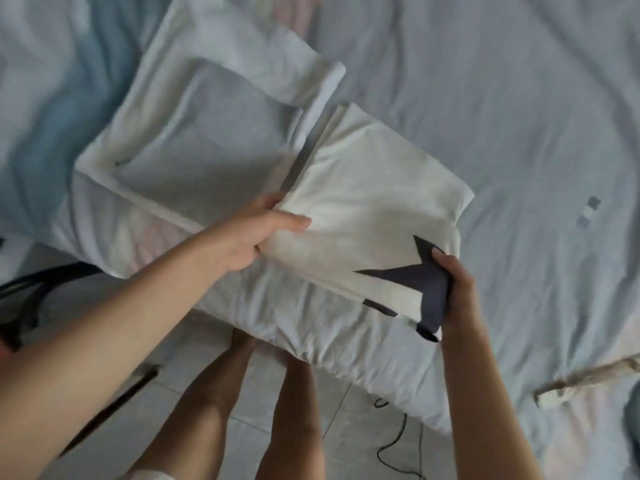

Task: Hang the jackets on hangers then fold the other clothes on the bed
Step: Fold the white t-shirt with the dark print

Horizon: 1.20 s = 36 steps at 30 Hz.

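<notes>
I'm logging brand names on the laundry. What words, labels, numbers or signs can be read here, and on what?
None can be read.
White folded shirt: only a dark star-like shape, no letters.
Bedsheet: small grey and white squares, maybe a tag, too blurred to read.

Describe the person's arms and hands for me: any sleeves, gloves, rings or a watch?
Both arms are bare from the bottom frame edge to the fingertips, with no sleeve in view. The left hand and the right hand wear no gloves. No watch, bracelet or ring shows on either wrist or on the visible fingers. The nails look short and unpainted, though the picture is a little soft.
</notes>
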Motion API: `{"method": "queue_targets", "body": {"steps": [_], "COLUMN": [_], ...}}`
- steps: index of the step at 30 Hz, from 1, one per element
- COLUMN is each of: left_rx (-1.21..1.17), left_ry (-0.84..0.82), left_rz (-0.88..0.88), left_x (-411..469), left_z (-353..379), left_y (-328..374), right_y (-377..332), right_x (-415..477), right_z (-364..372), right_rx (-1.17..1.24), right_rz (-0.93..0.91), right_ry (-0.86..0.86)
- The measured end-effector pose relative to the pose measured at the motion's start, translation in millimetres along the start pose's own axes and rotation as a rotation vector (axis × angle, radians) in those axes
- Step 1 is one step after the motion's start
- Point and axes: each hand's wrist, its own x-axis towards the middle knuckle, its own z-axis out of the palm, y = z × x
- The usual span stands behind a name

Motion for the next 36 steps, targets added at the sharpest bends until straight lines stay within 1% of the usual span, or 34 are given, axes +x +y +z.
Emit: {"method": "queue_targets", "body": {"steps": [4,7,9,11,12,14,16,17,19,21,23,25,27,28,32,34,35,36], "left_rx": [-0.069,-0.113,-0.132,-0.148,-0.147,-0.148,-0.166,-0.164,-0.14,-0.163,-0.244,-0.346,-0.452,-0.467,-0.463,-0.449,-0.407,-0.315], "left_ry": [-0.084,-0.151,-0.114,-0.046,-0.008,0.099,0.253,0.373,0.531,0.61,0.635,0.627,0.618,0.633,0.719,0.768,0.813,0.874], "left_rz": [0.166,0.369,0.498,0.58,0.614,0.646,0.577,0.517,0.364,0.19,0.132,0.166,0.223,0.273,0.464,0.469,0.449,0.41], "left_x": [-6,-20,-34,-43,-45,-45,-37,-31,-13,0,10,13,10,10,0,1,3,4], "left_z": [4,-5,-23,-45,-60,-98,-135,-167,-198,-226,-236,-236,-228,-223,-218,-225,-227,-228], "left_y": [77,146,179,191,192,183,162,141,101,50,15,-1,-2,2,15,10,4,-2], "right_y": [-56,-90,-100,-95,-88,-58,-16,20,68,106,114,115,115,112,106,110,116,120], "right_x": [-4,-10,-13,-11,-7,10,35,53,78,95,100,97,91,89,85,81,81,82], "right_z": [49,99,133,157,169,192,209,223,226,227,225,226,225,224,217,216,215,213], "right_rx": [0.05,0.168,0.245,0.278,0.268,0.201,0.073,-0.01,-0.152,-0.276,-0.355,-0.362,-0.418,-0.461,-0.489,-0.533,-0.567,-0.596], "right_rz": [-0.248,-0.492,-0.609,-0.67,-0.678,-0.619,-0.487,-0.386,-0.279,-0.3,-0.387,-0.42,-0.443,-0.461,-0.538,-0.514,-0.484,-0.444], "right_ry": [-0.04,-0.141,-0.244,-0.293,-0.28,-0.254,-0.159,-0.12,-0.038,-0.008,0.028,0.05,0.011,0.002,-0.072,-0.085,-0.079,-0.069]}}
